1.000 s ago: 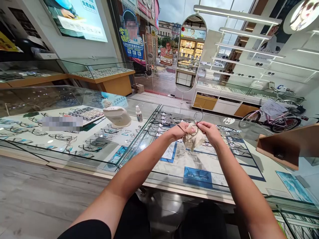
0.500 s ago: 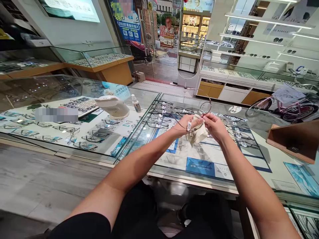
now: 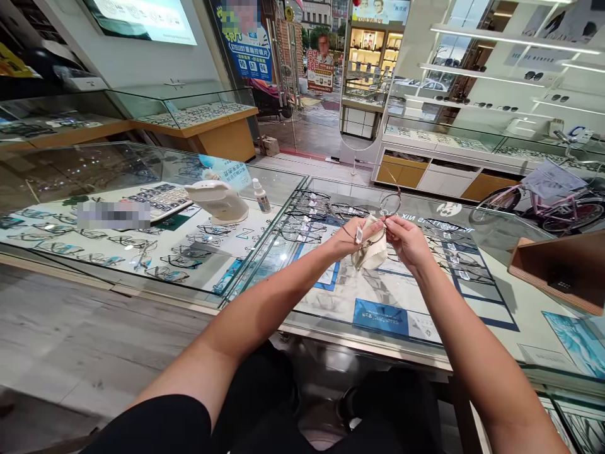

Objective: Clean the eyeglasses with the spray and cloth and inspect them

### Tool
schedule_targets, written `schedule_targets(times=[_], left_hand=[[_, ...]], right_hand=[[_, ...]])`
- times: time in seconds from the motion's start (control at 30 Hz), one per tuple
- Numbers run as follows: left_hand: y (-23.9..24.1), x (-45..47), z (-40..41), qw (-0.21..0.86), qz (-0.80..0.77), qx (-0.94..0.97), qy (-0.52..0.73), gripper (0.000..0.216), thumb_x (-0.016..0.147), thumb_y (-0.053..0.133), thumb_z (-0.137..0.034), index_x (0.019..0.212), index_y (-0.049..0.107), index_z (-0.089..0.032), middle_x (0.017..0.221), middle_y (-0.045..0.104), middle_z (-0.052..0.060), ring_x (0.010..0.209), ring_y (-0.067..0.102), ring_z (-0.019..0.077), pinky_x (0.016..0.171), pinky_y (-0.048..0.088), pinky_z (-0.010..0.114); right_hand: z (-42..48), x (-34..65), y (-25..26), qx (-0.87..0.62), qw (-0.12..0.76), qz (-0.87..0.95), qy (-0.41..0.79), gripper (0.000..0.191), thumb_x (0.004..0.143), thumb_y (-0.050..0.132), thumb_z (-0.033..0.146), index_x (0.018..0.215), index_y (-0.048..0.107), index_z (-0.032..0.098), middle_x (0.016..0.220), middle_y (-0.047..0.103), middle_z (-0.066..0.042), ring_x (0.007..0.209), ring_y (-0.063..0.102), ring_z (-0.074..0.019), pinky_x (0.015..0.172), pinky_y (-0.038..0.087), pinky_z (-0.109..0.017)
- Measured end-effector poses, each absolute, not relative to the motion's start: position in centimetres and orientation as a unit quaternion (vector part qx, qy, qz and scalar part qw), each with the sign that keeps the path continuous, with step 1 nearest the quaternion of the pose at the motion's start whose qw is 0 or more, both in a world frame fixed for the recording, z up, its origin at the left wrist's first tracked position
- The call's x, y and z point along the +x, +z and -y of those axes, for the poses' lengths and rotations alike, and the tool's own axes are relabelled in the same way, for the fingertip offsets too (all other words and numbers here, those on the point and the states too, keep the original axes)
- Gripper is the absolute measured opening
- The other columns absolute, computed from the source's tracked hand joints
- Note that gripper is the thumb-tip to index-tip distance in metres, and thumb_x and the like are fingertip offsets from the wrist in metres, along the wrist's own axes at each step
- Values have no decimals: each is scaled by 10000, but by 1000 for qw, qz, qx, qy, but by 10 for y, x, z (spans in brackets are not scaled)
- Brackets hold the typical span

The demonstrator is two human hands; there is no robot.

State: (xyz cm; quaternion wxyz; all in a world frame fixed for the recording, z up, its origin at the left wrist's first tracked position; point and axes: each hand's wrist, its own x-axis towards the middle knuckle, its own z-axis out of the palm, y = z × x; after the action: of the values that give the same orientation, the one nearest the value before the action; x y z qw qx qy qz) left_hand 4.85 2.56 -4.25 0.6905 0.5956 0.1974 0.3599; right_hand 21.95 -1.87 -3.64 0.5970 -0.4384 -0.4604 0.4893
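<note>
Over the glass display counter, both of my hands are on one pair of eyeglasses. A pale cleaning cloth is bunched in my left hand, which is closed with the cloth around part of the frame. A small white tag hangs from the glasses by that hand. The fingers of my right hand pinch the frame near its middle. One round rim and a thin temple stick up above my fingertips; the other lens is mostly hidden by the cloth and my left hand.
Rows of eyeglasses lie under the counter glass. On the left section stand a white device, a small spray bottle and a calculator-like keypad. A brown wooden box sits at right; a pink bicycle stands beyond.
The cloth and my fingers have shifted slightly on the glasses frame. Both hands keep their hold, and the view has turned a little.
</note>
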Motion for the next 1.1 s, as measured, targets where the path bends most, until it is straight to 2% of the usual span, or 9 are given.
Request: schedule_targets(times=[0.13,0.23,0.4,0.5,0.73,0.87,1.1], left_hand=[[-42,48,-29,712,-224,583,321,652,655,920,-699,792,665,-115,687,621,-4,585,506,84,569,348,231],[-39,44,-37,750,-239,531,312,648,668,932,-675,871,711,-100,749,701,37,614,595,113,584,426,233],[-26,34,-49,761,-232,428,428,387,916,819,-470,948,735,-94,857,774,86,825,733,171,803,563,267],[-22,31,-52,762,-213,427,438,329,956,787,-415,967,748,-88,878,785,101,908,756,196,890,566,290],[-25,23,-51,754,-144,538,348,598,819,837,-671,1006,771,-107,913,784,102,886,745,207,848,576,302],[-24,18,-49,728,-149,589,319,578,771,899,-617,984,768,-96,925,769,99,832,715,179,785,546,281],[-18,18,-44,721,-169,589,324,538,740,935,-563,952,759,-101,901,775,93,820,707,171,774,537,265]], right_hand=[[18,219,-38,-442,610,427,500,398,604,968,539,816,802,247,825,753,-18,621,531,-134,613,451,-316],[18,222,-34,-447,626,396,502,419,591,972,519,858,814,237,802,740,-20,666,585,-146,608,476,-291],[21,230,-25,-427,633,393,512,409,596,985,491,828,815,200,613,515,39,563,388,-74,509,337,-226],[25,226,-23,-418,604,415,537,408,594,990,490,809,820,188,598,450,41,577,367,-82,509,305,-237],[27,217,-29,-441,546,426,571,468,580,989,519,811,822,149,584,419,46,557,301,-79,516,220,-268],[27,218,-30,-443,528,421,589,462,585,988,513,802,803,150,556,402,56,528,292,-78,519,193,-279],[30,217,-26,-452,506,422,602,488,559,1001,513,791,803,133,529,373,74,508,309,-70,527,183,-281]])
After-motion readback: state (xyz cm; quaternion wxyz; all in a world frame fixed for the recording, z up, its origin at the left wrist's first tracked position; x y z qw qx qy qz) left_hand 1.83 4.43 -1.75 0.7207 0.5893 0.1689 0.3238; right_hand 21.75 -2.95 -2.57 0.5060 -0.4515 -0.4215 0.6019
